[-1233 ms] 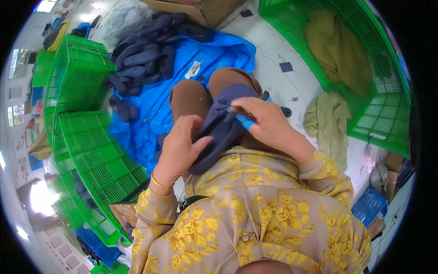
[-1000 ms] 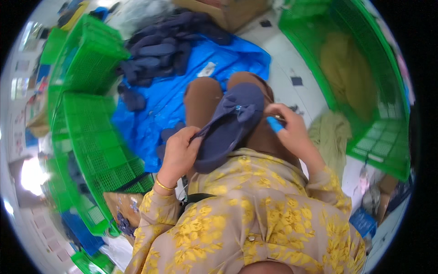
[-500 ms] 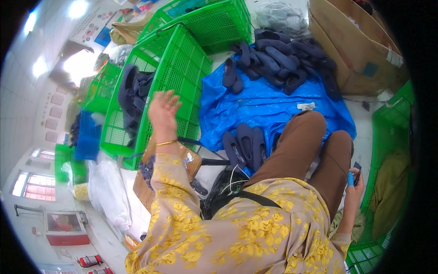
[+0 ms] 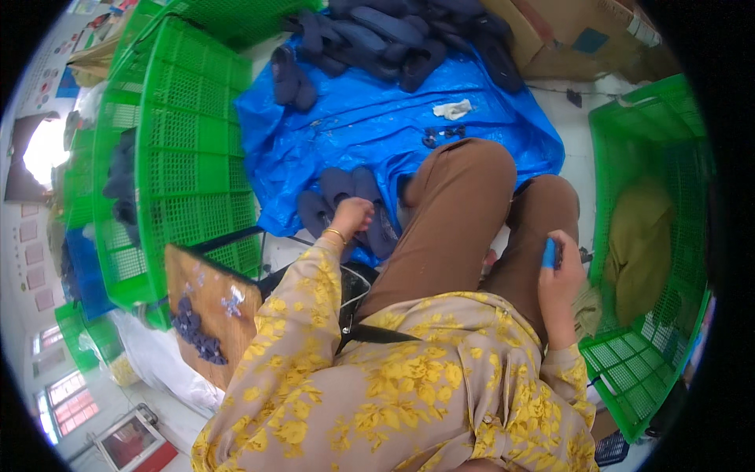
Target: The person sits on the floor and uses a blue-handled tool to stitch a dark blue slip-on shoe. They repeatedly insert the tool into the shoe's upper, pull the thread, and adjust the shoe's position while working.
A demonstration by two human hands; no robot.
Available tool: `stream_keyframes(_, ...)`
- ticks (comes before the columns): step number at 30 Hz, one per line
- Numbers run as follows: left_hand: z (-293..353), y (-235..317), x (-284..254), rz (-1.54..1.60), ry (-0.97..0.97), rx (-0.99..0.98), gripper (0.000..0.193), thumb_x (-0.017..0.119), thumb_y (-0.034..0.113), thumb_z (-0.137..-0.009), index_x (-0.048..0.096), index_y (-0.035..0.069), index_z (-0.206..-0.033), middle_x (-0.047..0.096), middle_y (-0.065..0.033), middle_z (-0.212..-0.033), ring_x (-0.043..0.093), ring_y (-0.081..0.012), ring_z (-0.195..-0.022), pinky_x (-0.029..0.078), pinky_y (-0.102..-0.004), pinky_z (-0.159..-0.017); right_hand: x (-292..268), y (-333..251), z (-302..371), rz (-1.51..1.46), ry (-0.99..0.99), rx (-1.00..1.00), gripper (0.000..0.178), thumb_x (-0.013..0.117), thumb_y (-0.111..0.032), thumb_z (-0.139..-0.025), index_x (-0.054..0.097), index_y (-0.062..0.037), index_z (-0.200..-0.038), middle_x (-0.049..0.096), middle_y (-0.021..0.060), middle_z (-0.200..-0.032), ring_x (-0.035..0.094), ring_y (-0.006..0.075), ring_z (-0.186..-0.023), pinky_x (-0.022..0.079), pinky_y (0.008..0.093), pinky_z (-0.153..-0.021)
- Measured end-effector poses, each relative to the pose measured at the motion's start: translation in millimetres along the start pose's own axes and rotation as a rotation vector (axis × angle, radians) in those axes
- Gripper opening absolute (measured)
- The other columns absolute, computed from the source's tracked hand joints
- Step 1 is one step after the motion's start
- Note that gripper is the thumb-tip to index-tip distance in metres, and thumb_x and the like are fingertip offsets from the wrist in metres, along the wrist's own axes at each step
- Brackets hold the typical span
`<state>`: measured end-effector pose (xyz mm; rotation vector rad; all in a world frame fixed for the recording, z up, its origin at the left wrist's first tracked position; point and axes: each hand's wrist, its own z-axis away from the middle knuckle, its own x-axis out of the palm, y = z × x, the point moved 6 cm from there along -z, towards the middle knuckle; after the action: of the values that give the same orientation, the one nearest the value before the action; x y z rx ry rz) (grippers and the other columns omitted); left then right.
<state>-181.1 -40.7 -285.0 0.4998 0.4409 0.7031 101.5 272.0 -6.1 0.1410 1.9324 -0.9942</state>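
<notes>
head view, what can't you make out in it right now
Head view, dark object in the right hand: mostly hidden by that hand.
Head view, left hand: whether it touches the navy slippers is hidden behind it.
Head view, slipper pile: cut off by the top edge.
Head view, dark items in the left green crate: partly behind its mesh wall.

dark slippers (image 4: 336, 182) and 1 white scrap (image 4: 452, 109) on a blue sheet (image 4: 354, 130)
</notes>
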Motion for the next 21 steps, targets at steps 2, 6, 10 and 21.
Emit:
stream_keyframes(2,-16.8,-18.4,30.3,-0.463,-0.084,0.242,0.023,0.059,0.019,-0.092,0.068,0.007,-0.11,0.071,-0.006,-0.094,0.066,-0.0216,-0.073,0.055,-0.0331,-0.066,0.2,-3.6,-0.9,0.062,-0.007,-0.032,0.022,0.057,0.004,-0.081,0.062,-0.0037,-0.102,0.064,0.0126,-0.091,0.064,0.0284,-0.076,0.05,0.0339,-0.066)
stream_keyframes(6,-30.3,-61.4,77.7,-1.109,-0.276,0.444,0.027,0.059,0.01,-0.083,0.069,0.004,-0.108,0.061,-0.0172,-0.122,0.062,-0.0336,-0.109,0.05,-0.0426,-0.09,-1.6,3.9,-2.7,0.083,-0.005,0.094,0.022,0.057,0.004,-0.081,0.061,-0.003,-0.102,0.064,0.0121,-0.09,0.064,0.0257,-0.077,0.049,0.0313,-0.067)
stream_keyframes(10,-15.1,-64.4,68.5,-1.352,-0.227,0.258,0.026,0.062,0.008,-0.078,0.068,-0.001,-0.101,0.06,-0.0222,-0.118,0.063,-0.0368,-0.105,0.051,-0.0436,-0.091,-2.3,19.4,-1.5,0.067,-0.065,0.202,0.022,0.056,0.005,-0.081,0.061,-0.0016,-0.101,0.065,0.0112,-0.092,0.064,0.0258,-0.081,0.049,0.0316,-0.072)
stream_keyframes(21,91.9,147.7,7.6,-0.975,0.306,0.977,0.009,0.057,-0.001,-0.067,0.061,0.004,-0.073,0.057,-0.015,-0.084,0.054,-0.0376,-0.082,0.046,-0.0467,-0.07,7.6,-2.2,-16.3,-0.06,0.029,0.025,0.022,0.059,0.005,-0.08,0.063,-0.0041,-0.1,0.065,0.0097,-0.088,0.062,0.0192,-0.069,0.048,0.0283,-0.062)
